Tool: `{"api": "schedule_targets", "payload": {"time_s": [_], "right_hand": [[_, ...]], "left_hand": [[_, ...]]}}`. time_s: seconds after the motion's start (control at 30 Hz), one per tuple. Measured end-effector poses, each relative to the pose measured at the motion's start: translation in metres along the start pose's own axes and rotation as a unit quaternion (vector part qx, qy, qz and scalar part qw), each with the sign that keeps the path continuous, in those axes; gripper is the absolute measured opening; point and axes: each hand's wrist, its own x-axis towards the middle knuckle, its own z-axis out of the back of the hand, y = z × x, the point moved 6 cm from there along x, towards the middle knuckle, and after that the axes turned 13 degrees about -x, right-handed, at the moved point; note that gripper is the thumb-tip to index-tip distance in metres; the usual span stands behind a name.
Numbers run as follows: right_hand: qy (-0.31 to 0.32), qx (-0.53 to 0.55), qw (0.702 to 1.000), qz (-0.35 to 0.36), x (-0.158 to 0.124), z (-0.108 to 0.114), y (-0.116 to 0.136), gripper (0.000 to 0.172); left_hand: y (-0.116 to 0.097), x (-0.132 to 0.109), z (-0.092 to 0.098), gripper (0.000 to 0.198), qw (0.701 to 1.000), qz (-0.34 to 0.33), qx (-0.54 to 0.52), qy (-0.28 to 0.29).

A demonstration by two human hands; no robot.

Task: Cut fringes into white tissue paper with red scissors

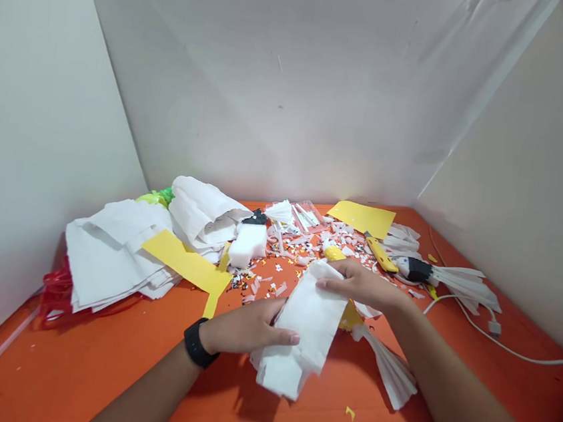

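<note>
A folded white paper piece [308,314] is held above the front of the orange table [94,366]. My left hand [254,325], with a black watch on its wrist, grips the lower left side, thumb on top and fingers hidden underneath. The upper right edge is pinched by my right hand [349,282]. Close behind that hand lies a small yellow thing [333,253], partly covered. Under my right forearm a pleated white paper strip [390,370] rests on the table, beside a yellow paper piece [351,317].
White paper sheets [111,247] and a rolled sheet [206,210] are piled left, near red plastic [59,292]. A white foam block [248,244] sits mid-table among scraps. At right are a yellow cutter [380,253], a black-wrapped paper bundle [419,270] and a white cable [522,356].
</note>
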Motion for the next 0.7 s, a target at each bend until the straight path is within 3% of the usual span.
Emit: {"api": "schedule_targets", "payload": {"time_s": [0.07, 0.2, 0.5, 0.7], "right_hand": [[0.007, -0.028, 0.999, 0.024, 0.0, -0.007, 0.009, 0.04], [0.029, -0.037, 0.997, 0.059, 0.001, -0.023, 0.021, 0.04], [-0.116, -0.072, 0.989, 0.063, 0.009, -0.014, 0.016, 0.04], [-0.09, -0.072, 0.991, 0.064, 0.011, -0.014, 0.011, 0.043]], "left_hand": [[-0.003, 0.002, 0.001, 0.058, 0.998, -0.015, -0.039, -0.038], [0.0, 0.006, 0.004, 0.043, 0.994, -0.012, -0.044, -0.103], [0.002, 0.008, 0.006, 0.043, 0.989, -0.03, -0.017, -0.141], [-0.002, 0.005, 0.007, 0.044, 0.992, -0.032, 0.019, -0.117]]}}
